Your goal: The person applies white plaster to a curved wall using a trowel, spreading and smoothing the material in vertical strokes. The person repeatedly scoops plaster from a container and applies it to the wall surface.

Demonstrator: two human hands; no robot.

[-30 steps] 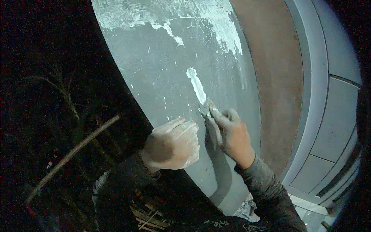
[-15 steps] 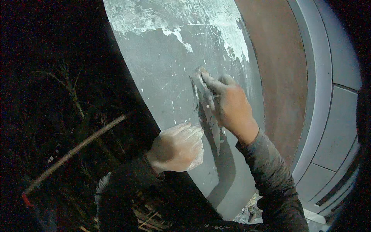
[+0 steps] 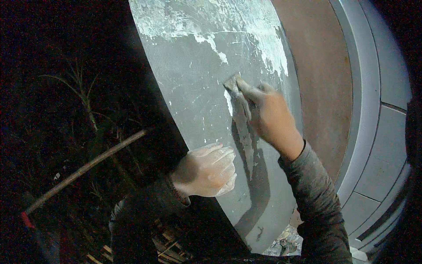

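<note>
1. Two bare hands are over the grey surface (image 3: 193, 110); the right hand (image 3: 273, 118) is nearer to the short white streak (image 3: 229, 103), the left hand (image 3: 210, 170) farther off.
2. The right fingers are pinched around a flat scraper (image 3: 231, 82), gripping it close to the blade. The blade pokes out toward 10 o'clock from the fingertips, its leading edge running roughly from 8 to 2. The far end of the tool is hard to make out behind the hand.
3. The white streak lies at 6 o'clock from the blade and about 7 from the right fingertips. Its upper end is right by the blade; whether they touch, I cannot tell.
4. The streak's long axis runs close to 12–6, tipped slightly toward 11 and 5, so it meets the blade's edge at a slant.
5. The left fingers are curled inward; whether they clasp anything is hidden. From that hand the streak sits between 12 and 1 o'clock.
6. The broad white coat (image 3: 211, 20) spreads between 11 and 12 o'clock from the scraper.
</note>
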